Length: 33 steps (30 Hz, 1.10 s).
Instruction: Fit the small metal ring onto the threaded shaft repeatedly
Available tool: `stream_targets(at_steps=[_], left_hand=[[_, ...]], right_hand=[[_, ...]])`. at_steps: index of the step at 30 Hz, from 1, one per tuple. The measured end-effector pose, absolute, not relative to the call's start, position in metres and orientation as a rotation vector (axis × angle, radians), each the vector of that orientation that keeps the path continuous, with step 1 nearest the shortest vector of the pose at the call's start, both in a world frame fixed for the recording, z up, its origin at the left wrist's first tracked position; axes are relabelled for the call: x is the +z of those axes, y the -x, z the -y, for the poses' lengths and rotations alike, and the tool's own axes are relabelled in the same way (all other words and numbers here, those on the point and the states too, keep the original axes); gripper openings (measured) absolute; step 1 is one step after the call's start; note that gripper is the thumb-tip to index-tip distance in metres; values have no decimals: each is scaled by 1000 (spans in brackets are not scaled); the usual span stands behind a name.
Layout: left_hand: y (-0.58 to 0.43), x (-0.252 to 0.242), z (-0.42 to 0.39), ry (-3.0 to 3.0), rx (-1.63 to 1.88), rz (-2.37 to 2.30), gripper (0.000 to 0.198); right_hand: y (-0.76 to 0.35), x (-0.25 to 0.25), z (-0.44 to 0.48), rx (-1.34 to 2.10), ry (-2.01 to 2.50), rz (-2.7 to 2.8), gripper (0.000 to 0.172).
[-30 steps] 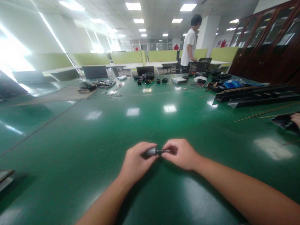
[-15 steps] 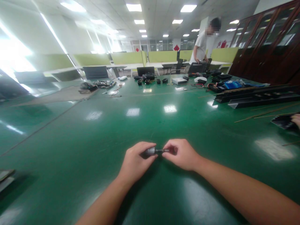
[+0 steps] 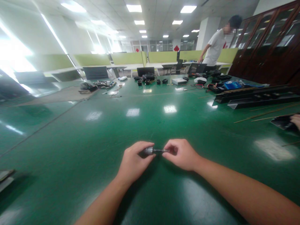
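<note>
My left hand (image 3: 136, 159) is closed around a short silver-grey cylinder (image 3: 148, 151), thumb and fingers on either side of it. A thin dark rod (image 3: 158, 151) runs from the cylinder's right end to my right hand (image 3: 179, 154). The thumb and fingertips of that hand pinch the rod's far end, which is partly hidden. Both hands are low over the green tabletop (image 3: 145, 131), a short gap apart. Whether the rod and cylinder are one piece cannot be made out.
Small black parts (image 3: 161, 81) and a white box (image 3: 179, 81) stand at the table's far side. Dark metal channels (image 3: 257, 97) and thin rods lie to the right. Another person's hand (image 3: 295, 120) shows at the right edge. A person (image 3: 214, 47) stands beyond the table.
My left hand has shifted slightly left with the cylinder, so more of the rod shows between my hands. My right hand stays nearly still. The person in the background has moved right.
</note>
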<state>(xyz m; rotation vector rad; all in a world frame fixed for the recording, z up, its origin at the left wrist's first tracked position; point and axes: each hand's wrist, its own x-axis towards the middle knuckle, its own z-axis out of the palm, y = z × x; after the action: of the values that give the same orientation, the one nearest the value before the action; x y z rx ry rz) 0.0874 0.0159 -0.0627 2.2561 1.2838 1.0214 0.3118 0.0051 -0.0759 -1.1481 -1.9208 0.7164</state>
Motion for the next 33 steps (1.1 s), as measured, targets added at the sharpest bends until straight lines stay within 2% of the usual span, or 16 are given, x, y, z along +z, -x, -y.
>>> stream_targets(at_steps=[9, 14, 23, 29, 33], left_hand=[[-76, -62, -24, -2196, 994, -1436, 26], [-71, -61, -35, -1854, 1000, -1513, 40], [-72, -52, -33, -1714, 1162, -1427, 47], [-40, -33, -12, -1483, 1243, -1511, 68], [11, -45, 15, -1600, 1226, -1798, 59]], right_hand=[[-311, -75, -4, 701, 1161, 1897, 6], [-309, -77, -3, 730, 1128, 1948, 8], [-307, -78, -3, 759, 1105, 2004, 11], [-307, -79, -1, 783, 1101, 2026, 11], [-306, -79, -1, 785, 1089, 2036, 11]])
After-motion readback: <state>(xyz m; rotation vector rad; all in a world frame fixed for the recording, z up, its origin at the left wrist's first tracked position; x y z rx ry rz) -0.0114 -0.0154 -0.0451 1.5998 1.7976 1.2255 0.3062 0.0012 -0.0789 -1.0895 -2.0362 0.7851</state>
